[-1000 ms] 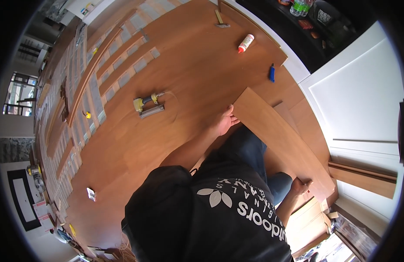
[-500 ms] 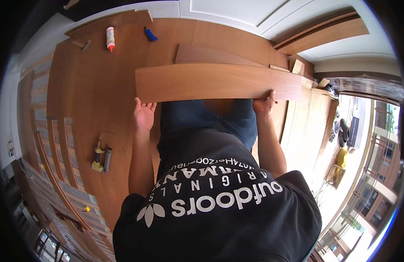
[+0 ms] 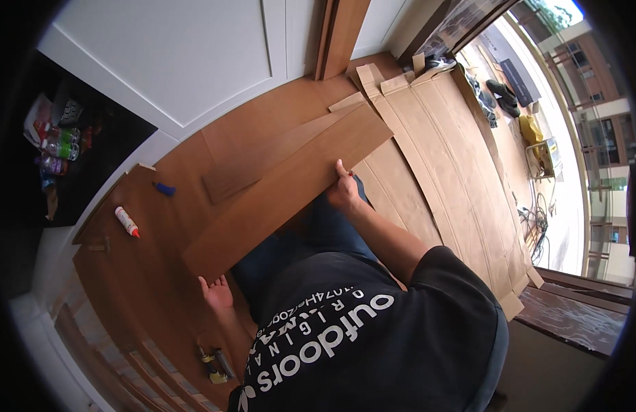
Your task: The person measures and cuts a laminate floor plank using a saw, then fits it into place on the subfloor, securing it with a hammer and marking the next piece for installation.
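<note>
A long brown wooden floorboard (image 3: 284, 192) is held above my lap, running slantwise from near left to far right. My left hand (image 3: 217, 294) grips its near left corner, fingertips at the edge and partly hidden under the board. Around the near edge toward the other end, my right hand (image 3: 343, 188) is closed, its thumb on top and its fingers underneath. Just beyond the held piece, another brown board (image 3: 229, 172) lies on the laid wood floor (image 3: 153, 226), partly covered from view.
A white glue bottle (image 3: 127, 222) with a red tip and a blue utility knife (image 3: 165, 188) lie at left. Near my left forearm is a yellow and black nail gun (image 3: 213, 362). Cardboard sheets (image 3: 441, 144) cover the floor at right. White wall panels (image 3: 174, 55) stand ahead.
My view has turned to the right, so the board and surroundings appear slanted, and more cardboard shows. Both hands keep their hold on the floorboard.
</note>
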`<state>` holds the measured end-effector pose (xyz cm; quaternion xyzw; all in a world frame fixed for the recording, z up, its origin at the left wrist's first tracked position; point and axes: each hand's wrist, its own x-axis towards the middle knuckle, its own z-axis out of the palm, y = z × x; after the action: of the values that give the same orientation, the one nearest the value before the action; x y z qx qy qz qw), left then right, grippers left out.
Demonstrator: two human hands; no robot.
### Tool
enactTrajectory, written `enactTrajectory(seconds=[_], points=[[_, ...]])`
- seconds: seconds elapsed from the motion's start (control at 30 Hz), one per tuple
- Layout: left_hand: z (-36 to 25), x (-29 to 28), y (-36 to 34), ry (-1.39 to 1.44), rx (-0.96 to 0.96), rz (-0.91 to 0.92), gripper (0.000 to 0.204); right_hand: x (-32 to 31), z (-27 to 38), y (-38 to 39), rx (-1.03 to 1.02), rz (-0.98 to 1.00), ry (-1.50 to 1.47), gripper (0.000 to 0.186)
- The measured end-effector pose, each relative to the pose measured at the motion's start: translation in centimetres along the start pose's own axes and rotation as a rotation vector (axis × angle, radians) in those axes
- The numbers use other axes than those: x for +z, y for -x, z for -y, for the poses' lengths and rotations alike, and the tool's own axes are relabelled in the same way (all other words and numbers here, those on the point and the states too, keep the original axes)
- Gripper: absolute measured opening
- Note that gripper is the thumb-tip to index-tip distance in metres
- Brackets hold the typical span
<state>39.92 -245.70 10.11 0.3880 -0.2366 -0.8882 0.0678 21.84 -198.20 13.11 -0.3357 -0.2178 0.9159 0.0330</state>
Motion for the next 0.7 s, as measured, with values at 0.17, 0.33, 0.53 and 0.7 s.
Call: enactTrajectory(seconds=[0.17,0.33,0.53,0.7], points=[[-0.8,0.1,-0.2,0.043,-0.058,0.115,0.047,-1.4,-0.7,0.8,0.022,-0.061,-0.087,0.042],[3.5,5.9,-1.2,0.021,-0.334,0.267,0.059,0.1,1.2,-0.2,-0.052,-0.092,-0.029,0.045],[10.9,18.1,-4.6,0.03,-0.421,0.31,0.066,0.5,5.4,-5.2,-0.119,-0.14,-0.072,0.042],[12.4,18.1,-9.9,-0.117,-0.347,0.079,0.062,0.5,3.0,-8.6,-0.111,-0.339,0.083,0.043]])
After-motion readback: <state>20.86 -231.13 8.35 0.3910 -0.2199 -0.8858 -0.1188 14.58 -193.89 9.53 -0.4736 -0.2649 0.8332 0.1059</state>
